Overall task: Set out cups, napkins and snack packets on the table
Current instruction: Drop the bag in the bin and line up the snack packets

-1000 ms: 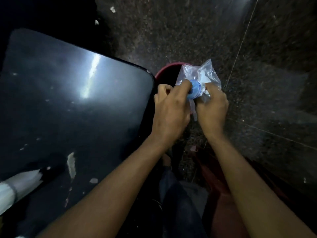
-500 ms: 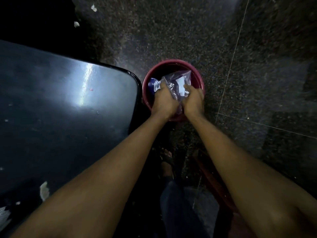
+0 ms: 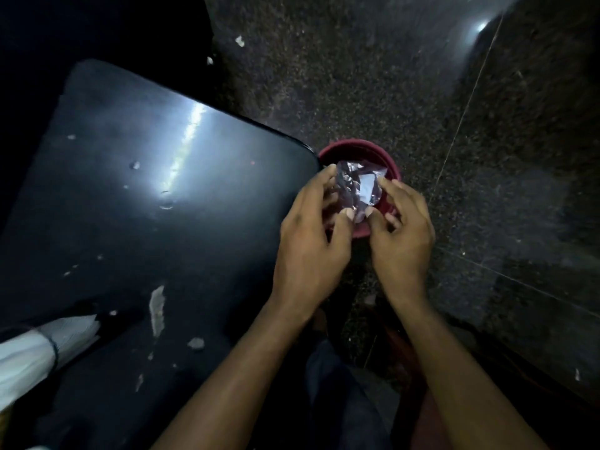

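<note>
- bag (image 3: 358, 186): clear, crinkled plastic with a pale label patch; crumpled and lying in the bucket (image 3: 391, 164), its top about level with the rim; what it holds cannot be told
- table (image 3: 136, 196): dark, glossy, round-cornered top, scuffed with pale chips; its right corner just beside the bucket's left rim
- white bundle (image 3: 39, 349): on the table's near-left edge, far from the bucket; too dim to identify

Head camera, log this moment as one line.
left hand: open | right hand: open | plastic bag: in red bucket | table: beside bucket
</note>
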